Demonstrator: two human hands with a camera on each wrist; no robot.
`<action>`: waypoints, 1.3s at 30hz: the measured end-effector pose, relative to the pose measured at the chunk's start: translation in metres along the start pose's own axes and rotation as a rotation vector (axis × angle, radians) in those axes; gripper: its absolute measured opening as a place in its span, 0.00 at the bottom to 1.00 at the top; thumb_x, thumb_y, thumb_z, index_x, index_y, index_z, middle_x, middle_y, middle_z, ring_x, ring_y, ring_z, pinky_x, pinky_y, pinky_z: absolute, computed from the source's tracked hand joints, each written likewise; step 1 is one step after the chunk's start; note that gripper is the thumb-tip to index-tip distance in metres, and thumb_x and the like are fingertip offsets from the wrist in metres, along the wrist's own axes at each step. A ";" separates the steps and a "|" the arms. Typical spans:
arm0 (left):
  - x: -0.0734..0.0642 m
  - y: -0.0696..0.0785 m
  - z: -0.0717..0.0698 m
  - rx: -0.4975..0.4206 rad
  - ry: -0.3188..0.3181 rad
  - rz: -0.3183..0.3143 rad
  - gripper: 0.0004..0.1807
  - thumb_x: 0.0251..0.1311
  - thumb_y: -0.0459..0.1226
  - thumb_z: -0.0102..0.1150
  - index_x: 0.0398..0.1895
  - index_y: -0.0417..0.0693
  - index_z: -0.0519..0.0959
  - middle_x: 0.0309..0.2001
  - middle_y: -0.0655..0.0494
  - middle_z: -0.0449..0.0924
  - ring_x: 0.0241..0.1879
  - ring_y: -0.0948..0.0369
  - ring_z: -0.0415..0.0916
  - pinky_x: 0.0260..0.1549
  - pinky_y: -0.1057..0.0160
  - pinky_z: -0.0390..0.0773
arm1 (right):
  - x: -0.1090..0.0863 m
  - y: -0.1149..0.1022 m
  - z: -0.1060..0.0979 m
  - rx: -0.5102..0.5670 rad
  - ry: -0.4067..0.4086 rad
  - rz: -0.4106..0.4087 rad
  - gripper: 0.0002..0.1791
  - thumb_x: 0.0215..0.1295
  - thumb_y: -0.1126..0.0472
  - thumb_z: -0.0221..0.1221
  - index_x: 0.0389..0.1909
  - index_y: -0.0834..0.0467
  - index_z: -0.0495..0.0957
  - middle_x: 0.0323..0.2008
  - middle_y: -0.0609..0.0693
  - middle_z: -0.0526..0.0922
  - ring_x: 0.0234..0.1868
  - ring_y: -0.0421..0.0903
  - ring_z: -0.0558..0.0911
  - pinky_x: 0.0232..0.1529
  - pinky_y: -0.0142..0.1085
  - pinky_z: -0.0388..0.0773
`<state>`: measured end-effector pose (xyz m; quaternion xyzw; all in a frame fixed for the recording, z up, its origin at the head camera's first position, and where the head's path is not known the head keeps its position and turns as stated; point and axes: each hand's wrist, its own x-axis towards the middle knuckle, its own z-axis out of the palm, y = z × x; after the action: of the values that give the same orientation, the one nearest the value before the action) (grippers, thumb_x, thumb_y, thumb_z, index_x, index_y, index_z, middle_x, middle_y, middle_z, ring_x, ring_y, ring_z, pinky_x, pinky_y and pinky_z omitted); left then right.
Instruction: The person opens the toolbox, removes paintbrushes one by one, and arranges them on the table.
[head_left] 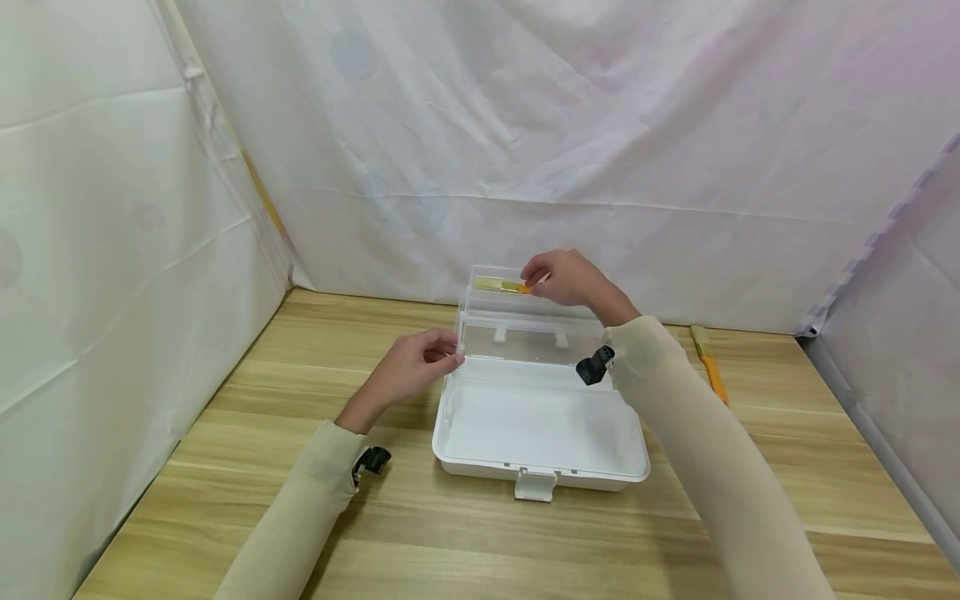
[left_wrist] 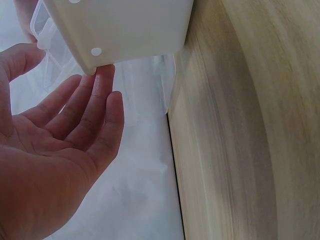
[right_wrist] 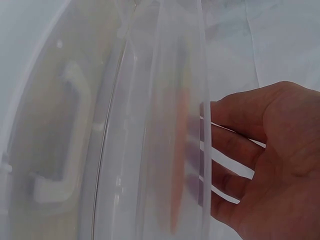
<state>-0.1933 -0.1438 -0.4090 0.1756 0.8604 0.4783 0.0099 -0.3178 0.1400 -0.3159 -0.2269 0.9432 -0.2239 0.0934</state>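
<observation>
A white storage box point(head_left: 536, 425) stands open, its clear tiered trays point(head_left: 517, 340) raised at the back. My right hand point(head_left: 573, 279) pinches the orange handle of a paintbrush point(head_left: 513, 287) over the top tray. Through the tray's translucent wall, the right wrist view shows that brush blurred, the fingertips beside it. My left hand point(head_left: 416, 364) holds the box's left rear corner, thumb at the clear plastic and fingers behind. In the left wrist view, two fingertips touch the white corner point(left_wrist: 92, 65).
A second paintbrush point(head_left: 708, 362) with an orange handle lies on the wooden table point(head_left: 360, 533), right of the box. A white latch point(head_left: 535, 485) hangs down at the box's front. Pale cloth point(head_left: 562, 150) hangs behind the table and along both sides.
</observation>
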 end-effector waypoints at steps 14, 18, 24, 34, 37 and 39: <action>-0.001 -0.001 -0.001 0.005 -0.001 0.003 0.21 0.77 0.43 0.67 0.63 0.37 0.84 0.50 0.49 0.90 0.52 0.52 0.87 0.57 0.49 0.85 | -0.004 0.004 -0.002 -0.007 -0.009 -0.016 0.13 0.80 0.63 0.61 0.59 0.62 0.86 0.57 0.60 0.88 0.58 0.58 0.84 0.62 0.55 0.82; 0.000 -0.002 0.000 0.002 -0.002 0.004 0.22 0.77 0.43 0.67 0.63 0.37 0.84 0.51 0.49 0.90 0.52 0.52 0.87 0.57 0.49 0.85 | -0.004 0.005 -0.001 -0.006 -0.009 -0.007 0.14 0.80 0.62 0.61 0.58 0.62 0.87 0.56 0.59 0.88 0.56 0.58 0.85 0.60 0.54 0.83; -0.001 0.000 0.000 0.004 -0.001 -0.006 0.22 0.76 0.42 0.67 0.64 0.37 0.84 0.51 0.48 0.90 0.52 0.52 0.87 0.57 0.49 0.85 | -0.004 0.004 0.000 0.003 -0.005 0.018 0.18 0.80 0.61 0.62 0.64 0.62 0.84 0.59 0.61 0.86 0.57 0.59 0.84 0.60 0.54 0.82; -0.002 0.002 0.000 0.007 -0.004 -0.010 0.22 0.77 0.42 0.67 0.64 0.37 0.84 0.51 0.49 0.90 0.52 0.52 0.87 0.57 0.49 0.85 | -0.007 0.006 -0.001 0.030 -0.025 0.008 0.17 0.80 0.61 0.63 0.64 0.62 0.84 0.59 0.61 0.87 0.59 0.59 0.85 0.60 0.55 0.83; -0.002 0.002 0.000 0.007 -0.004 -0.011 0.22 0.77 0.43 0.67 0.64 0.37 0.84 0.51 0.49 0.90 0.52 0.52 0.87 0.58 0.49 0.85 | -0.008 0.008 -0.003 0.039 -0.029 -0.003 0.17 0.79 0.61 0.63 0.63 0.62 0.84 0.57 0.60 0.88 0.57 0.58 0.85 0.59 0.55 0.83; -0.001 0.001 0.000 0.006 -0.004 -0.012 0.22 0.77 0.43 0.67 0.64 0.37 0.83 0.51 0.49 0.90 0.52 0.52 0.87 0.58 0.49 0.85 | -0.009 0.008 -0.004 0.044 -0.033 -0.009 0.17 0.79 0.61 0.64 0.63 0.63 0.84 0.56 0.60 0.88 0.56 0.59 0.86 0.59 0.55 0.83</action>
<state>-0.1915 -0.1435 -0.4082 0.1713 0.8629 0.4752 0.0138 -0.3138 0.1526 -0.3155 -0.2327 0.9353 -0.2413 0.1129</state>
